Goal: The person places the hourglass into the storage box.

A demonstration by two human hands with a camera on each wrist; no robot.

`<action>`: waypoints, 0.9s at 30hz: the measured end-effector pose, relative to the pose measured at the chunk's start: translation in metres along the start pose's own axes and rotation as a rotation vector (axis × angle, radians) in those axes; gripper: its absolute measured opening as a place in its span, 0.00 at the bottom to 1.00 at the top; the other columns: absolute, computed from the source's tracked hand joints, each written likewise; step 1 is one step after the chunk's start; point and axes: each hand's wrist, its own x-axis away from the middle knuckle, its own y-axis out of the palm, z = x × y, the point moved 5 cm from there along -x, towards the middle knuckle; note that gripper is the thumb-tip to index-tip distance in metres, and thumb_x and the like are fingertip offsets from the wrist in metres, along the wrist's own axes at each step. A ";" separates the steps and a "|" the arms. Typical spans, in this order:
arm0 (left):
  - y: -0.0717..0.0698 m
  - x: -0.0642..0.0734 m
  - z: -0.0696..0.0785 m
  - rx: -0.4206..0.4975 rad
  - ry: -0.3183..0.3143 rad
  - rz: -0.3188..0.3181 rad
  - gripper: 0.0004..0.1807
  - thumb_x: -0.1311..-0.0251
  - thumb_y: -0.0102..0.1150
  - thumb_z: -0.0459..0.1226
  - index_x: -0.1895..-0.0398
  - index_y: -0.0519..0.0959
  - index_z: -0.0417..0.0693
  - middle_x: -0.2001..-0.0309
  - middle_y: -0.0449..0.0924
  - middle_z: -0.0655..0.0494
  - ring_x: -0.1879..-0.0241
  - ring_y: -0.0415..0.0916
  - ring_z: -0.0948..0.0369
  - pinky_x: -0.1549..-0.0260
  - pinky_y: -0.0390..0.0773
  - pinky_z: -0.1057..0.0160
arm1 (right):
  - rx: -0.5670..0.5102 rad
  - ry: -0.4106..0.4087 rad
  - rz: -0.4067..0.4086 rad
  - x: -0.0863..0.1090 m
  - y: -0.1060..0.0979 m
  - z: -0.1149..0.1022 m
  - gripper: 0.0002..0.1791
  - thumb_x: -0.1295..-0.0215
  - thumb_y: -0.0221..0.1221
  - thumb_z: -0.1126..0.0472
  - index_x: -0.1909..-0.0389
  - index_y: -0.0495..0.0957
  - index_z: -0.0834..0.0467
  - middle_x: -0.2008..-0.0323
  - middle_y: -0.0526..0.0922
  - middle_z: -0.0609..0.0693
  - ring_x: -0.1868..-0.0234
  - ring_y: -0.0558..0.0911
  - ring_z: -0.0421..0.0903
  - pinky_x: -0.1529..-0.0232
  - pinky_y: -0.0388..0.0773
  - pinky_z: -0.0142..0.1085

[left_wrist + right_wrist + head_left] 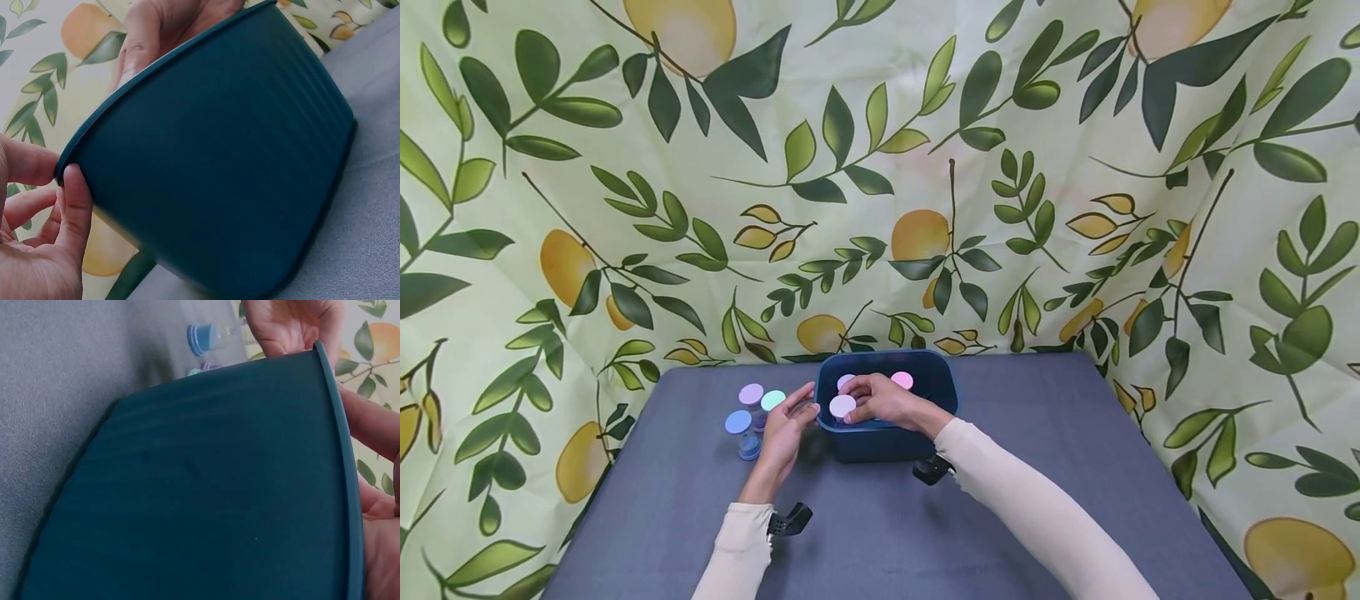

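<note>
A dark teal plastic bin [880,444] stands on the table. At its left corner my left hand [784,439] pinches the rim between thumb [76,209] and fingers. My right hand [887,402] reaches over the bin and grips what looks like a sand timer with a pale pink cap [842,406], near the front left of the rim. Only its cap shows; the body is hidden. Inside the bin, a pink cap [902,380] and a lilac cap [846,381] show behind the right hand.
Left of the bin several similar capped timers stand close together: a blue one [738,422], a lilac one [751,394] and a mint green one [772,400]. They sit on a grey cloth-covered table [647,517]. A leaf-and-fruit printed curtain [880,183] hangs behind the table.
</note>
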 end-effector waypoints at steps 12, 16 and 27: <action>0.000 0.001 -0.001 0.012 0.006 -0.005 0.26 0.33 0.54 0.30 0.32 0.69 0.43 0.36 0.69 0.42 0.43 0.72 0.56 0.58 0.77 0.73 | 0.028 0.070 -0.044 -0.008 0.008 0.005 0.19 0.42 0.66 0.70 0.50 0.77 0.57 0.53 0.81 0.52 0.54 0.78 0.48 0.46 0.79 0.39; -0.001 0.002 -0.002 0.015 0.009 -0.007 0.26 0.33 0.53 0.30 0.32 0.69 0.42 0.36 0.69 0.41 0.40 0.70 0.52 0.58 0.77 0.74 | 0.042 0.090 -0.070 -0.011 0.010 0.006 0.18 0.42 0.64 0.72 0.51 0.77 0.57 0.53 0.80 0.51 0.54 0.79 0.48 0.46 0.79 0.39; -0.001 0.001 -0.002 -0.007 0.012 -0.002 0.26 0.33 0.54 0.31 0.32 0.69 0.44 0.35 0.69 0.43 0.40 0.71 0.52 0.57 0.76 0.73 | 0.116 0.142 -0.085 -0.016 0.012 0.013 0.17 0.40 0.62 0.73 0.52 0.77 0.55 0.53 0.79 0.50 0.52 0.75 0.49 0.51 0.76 0.38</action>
